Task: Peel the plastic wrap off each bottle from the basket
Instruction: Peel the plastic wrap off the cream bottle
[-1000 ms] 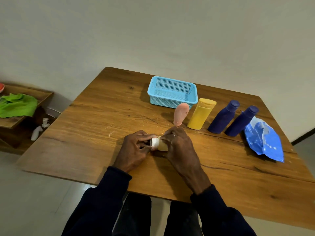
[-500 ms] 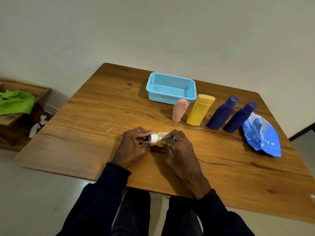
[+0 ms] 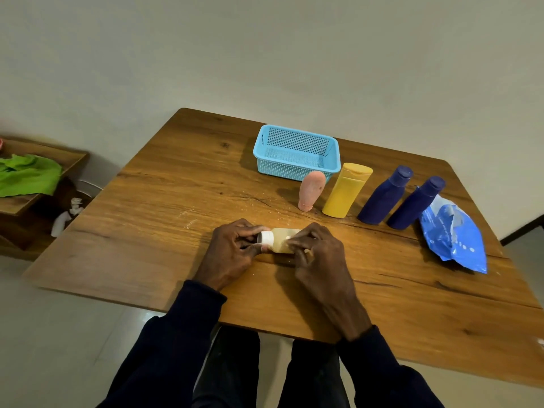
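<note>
Across the middle of the frame spreads a wooden table (image 3: 164, 207). At its upper centre sits a light blue basket (image 3: 290, 169), and at the right lies a crumpled blue pouch (image 3: 453, 240). Left hand (image 3: 232, 254) and right hand (image 3: 321, 260) meet at lower centre. Between basket and pouch stand, left to right, a pink bottle (image 3: 311, 189), a yellow bottle (image 3: 344, 191), a dark blue bottle (image 3: 384, 197) and a second dark blue bottle (image 3: 415, 204). A small beige bottle (image 3: 282, 240) lies sideways between the hands: the left hand's curled fingers grip its white cap (image 3: 267, 238), and the right hand's fingertips pinch its body.
</note>
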